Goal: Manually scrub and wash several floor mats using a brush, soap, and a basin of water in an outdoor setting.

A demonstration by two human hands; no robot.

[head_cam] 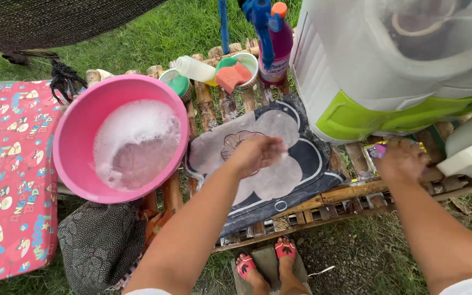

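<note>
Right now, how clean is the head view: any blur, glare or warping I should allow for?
Head view: soft, even daylight, no hard shadows. The left hand on the wet cloth is motion-blurred at the fingers; the right hand is sharper. Wide-angle warping bends the edges, swelling the white tub. Foam in the pink basin looks bright but not blown out.

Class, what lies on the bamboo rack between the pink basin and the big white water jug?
In the head view, a wet dark cloth lies spread there, under the left hand.

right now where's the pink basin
In the head view, the pink basin of suds sits left on the bamboo rack, beside the dark cloth under the left hand.
</note>
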